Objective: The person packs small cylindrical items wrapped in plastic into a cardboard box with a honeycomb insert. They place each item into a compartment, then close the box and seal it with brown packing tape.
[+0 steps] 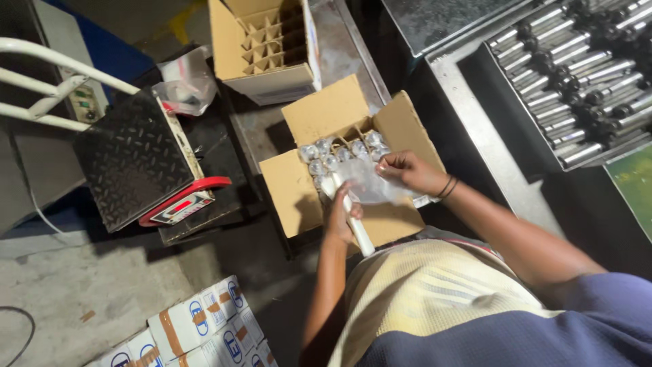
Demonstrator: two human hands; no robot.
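Two bare hands work over one open brown cardboard box whose four flaps are folded outward. The left hand has its fingers wrapped around a white tube-shaped part that slants from the box's front edge toward the person's body. The right hand, with two dark bands at the wrist, pinches a clear plastic bag between thumb and fingertips, right over the box's opening. Inside the box stand plastic-wrapped shiny metal pieces, roughly ten tops showing in close rows; the bag hides the rest, so the full count cannot be told.

Behind it stands a second open cardboard box, with a cardboard divider grid inside; its cells look unfilled. To the right, one dark metal tray holds several dozen silver metal cylinders laid side by side in rows, too many to count exactly. On the left is one platform scale with a dark chequer-plate top and a red-rimmed display. A crumpled clear plastic bag lies just behind the scale. At the lower edge sit about two sealed white cartons with blue print and brown tape.

The boxes rest on a dark, worn metal workbench; below is a stained grey concrete floor. The room is dim.
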